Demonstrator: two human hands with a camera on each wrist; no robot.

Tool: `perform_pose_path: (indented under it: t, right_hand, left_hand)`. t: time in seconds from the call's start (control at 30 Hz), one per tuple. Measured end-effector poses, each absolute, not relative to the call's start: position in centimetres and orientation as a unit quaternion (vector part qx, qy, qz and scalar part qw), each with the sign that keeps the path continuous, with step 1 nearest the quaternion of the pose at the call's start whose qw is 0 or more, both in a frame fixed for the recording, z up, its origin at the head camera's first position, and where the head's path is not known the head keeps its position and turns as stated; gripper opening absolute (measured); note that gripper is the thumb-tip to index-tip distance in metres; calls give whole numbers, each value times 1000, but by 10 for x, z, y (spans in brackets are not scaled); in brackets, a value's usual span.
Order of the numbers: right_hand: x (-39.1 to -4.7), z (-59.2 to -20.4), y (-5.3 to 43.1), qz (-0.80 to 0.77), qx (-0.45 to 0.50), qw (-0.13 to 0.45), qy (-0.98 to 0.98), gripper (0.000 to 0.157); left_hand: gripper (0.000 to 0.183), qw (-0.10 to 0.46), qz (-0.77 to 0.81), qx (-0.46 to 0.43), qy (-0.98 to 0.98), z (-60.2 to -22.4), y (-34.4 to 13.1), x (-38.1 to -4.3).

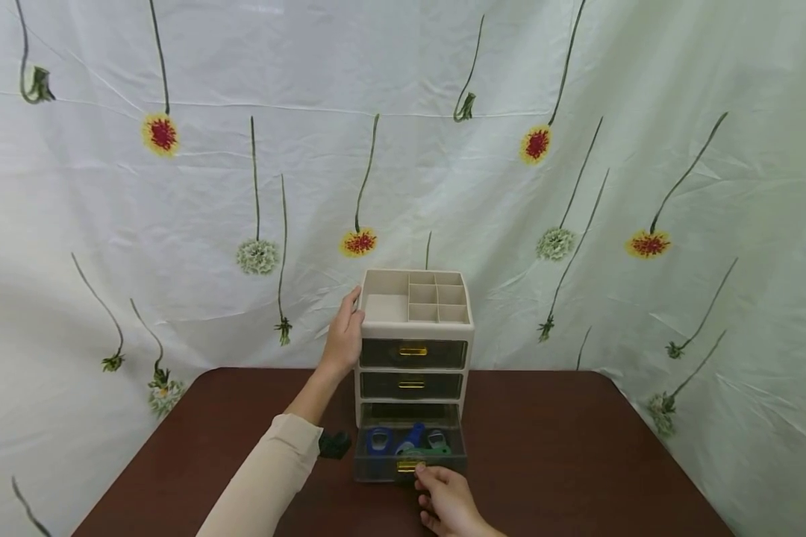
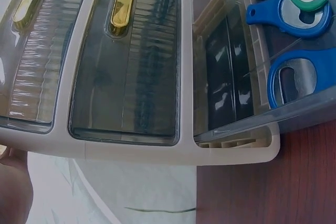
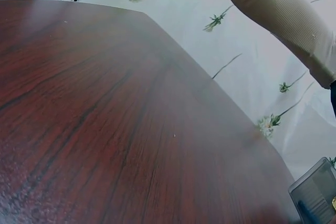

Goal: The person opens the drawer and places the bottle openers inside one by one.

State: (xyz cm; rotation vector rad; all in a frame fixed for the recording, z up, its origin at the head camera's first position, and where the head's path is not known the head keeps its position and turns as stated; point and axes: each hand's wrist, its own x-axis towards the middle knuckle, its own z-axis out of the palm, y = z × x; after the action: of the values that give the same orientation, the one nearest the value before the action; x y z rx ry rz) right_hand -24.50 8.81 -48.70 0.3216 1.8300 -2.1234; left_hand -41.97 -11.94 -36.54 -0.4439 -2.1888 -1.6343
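Note:
A cream desktop organizer (image 1: 416, 328) stands on the table, with compartments on top and smoky clear drawers in front. Its bottom drawer (image 1: 366, 468) is pulled out, while the two upper ones are closed. My right hand (image 1: 448, 501) pinches the gold handle (image 1: 408, 467) of that bottom drawer. Against the organizer's upper left side rests my left hand (image 1: 344, 339), fingers extended. Inside the drawer lie several bottle openers, including a blue bottle opener (image 2: 286, 17) and a green bottle opener (image 2: 307, 1). The left wrist view shows only part of the left hand (image 2: 13, 187).
The dark red-brown table (image 1: 544, 447) extends to both sides of the organizer. Behind it hangs a pale curtain (image 1: 403, 171) with printed flowers. A dark object (image 1: 334, 444) appears beside the left forearm, its kind unclear.

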Motion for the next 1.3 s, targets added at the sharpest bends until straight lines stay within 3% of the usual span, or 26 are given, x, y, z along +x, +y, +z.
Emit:
perform_pose_path:
  t: [0.53,1.3]
  right_hand:
    - [-256,-493,82,-685,63,36,725,30]
    - [-272,-492,81,-660,81,13,747,39]
  left_hand:
    - [55,192,-576,-156,-779,-364,-120,-420]
    - [54,187,-571,-153,-784,-363,-119,-419]
